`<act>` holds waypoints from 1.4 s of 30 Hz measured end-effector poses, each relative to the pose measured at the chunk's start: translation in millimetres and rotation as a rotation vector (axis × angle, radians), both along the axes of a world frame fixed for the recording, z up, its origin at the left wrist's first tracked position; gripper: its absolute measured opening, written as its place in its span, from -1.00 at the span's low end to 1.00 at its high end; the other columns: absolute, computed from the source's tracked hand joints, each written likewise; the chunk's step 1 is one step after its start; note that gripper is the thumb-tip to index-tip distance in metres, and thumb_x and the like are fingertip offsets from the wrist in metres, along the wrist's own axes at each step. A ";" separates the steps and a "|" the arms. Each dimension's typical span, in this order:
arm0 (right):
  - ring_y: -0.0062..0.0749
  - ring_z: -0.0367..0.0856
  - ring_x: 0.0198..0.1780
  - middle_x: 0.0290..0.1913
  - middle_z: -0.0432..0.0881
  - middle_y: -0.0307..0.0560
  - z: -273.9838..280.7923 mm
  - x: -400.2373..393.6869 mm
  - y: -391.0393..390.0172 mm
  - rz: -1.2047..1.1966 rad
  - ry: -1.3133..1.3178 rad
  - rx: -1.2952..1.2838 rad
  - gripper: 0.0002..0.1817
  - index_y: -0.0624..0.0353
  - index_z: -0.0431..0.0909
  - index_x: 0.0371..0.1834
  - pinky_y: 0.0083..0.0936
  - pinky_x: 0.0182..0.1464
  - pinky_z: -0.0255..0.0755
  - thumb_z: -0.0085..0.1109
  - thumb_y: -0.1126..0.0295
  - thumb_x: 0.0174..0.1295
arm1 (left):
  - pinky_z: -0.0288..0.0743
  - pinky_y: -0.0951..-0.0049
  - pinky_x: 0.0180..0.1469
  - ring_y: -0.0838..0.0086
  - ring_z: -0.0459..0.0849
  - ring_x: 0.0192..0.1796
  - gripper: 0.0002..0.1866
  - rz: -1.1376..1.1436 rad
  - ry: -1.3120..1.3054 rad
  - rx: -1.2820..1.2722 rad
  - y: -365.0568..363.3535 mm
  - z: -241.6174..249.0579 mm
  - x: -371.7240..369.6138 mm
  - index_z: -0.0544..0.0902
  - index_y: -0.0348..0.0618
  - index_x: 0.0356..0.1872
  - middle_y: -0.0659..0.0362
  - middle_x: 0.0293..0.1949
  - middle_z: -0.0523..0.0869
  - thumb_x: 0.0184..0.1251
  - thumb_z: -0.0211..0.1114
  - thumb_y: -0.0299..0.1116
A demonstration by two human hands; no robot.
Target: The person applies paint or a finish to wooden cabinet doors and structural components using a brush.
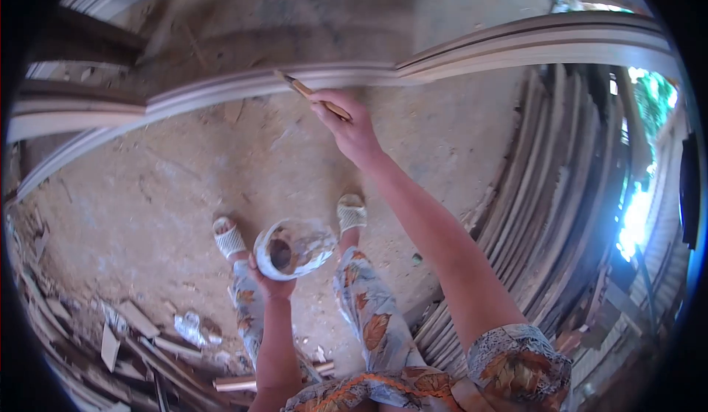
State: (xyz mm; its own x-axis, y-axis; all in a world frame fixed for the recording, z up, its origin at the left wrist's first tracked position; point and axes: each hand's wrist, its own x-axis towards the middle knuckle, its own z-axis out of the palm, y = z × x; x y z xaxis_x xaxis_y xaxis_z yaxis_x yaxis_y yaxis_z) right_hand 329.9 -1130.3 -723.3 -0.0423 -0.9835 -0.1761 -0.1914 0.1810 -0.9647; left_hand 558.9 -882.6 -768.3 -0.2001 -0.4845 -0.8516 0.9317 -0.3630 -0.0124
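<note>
My right hand (351, 128) is closed around the wooden handle of a paintbrush (318, 99). The bristle end points up and left and overlaps the long wooden frame (236, 86) that runs across the view. Lower down, my left hand (274, 283) grips the side of a clear plastic tub (308, 236) from below. A small amount of dark brown stuff lies at the tub's bottom. The tub is held between my legs in this view, above the floor, well apart from the brush.
Long wooden boards (546, 191) are stacked on the right. Wood scraps (140, 320) and a crumpled plastic bag (193, 329) lie at the lower left. Another frame piece (546, 43) extends to the upper right. Dusty floor (147, 183) lies around my sandalled feet.
</note>
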 end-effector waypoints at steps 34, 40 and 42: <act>-0.09 0.54 0.14 0.22 0.44 0.01 -19.6 -199.9 52.0 0.051 0.916 -0.113 -0.61 -0.05 0.61 -0.05 -0.37 0.10 0.49 0.14 0.65 0.07 | 0.16 -0.36 0.27 0.03 0.26 0.39 -0.23 -0.195 -0.022 -0.051 18.5 -19.4 -1.6 0.43 0.18 0.28 0.16 0.34 0.37 0.09 0.06 0.36; -0.18 0.52 0.17 0.13 0.50 -0.02 84.4 -202.7 50.6 -0.035 0.758 -0.237 -0.61 0.04 0.61 -0.03 -0.49 0.14 0.43 0.09 0.71 0.13 | 0.19 -0.21 0.33 0.09 0.36 0.34 -0.25 -0.146 0.062 -0.028 17.3 -9.6 0.8 0.48 0.09 0.25 0.15 0.28 0.46 0.10 0.13 0.31; -0.25 0.47 0.22 0.11 0.50 -0.05 163.4 -203.4 54.9 -0.041 0.762 -0.409 -0.60 0.16 0.61 0.01 -0.54 0.20 0.35 0.05 0.78 0.15 | 0.24 -0.10 0.35 0.16 0.44 0.29 -0.27 -0.104 0.124 -0.021 16.8 -0.9 0.0 0.51 0.03 0.22 0.15 0.23 0.54 0.08 0.22 0.26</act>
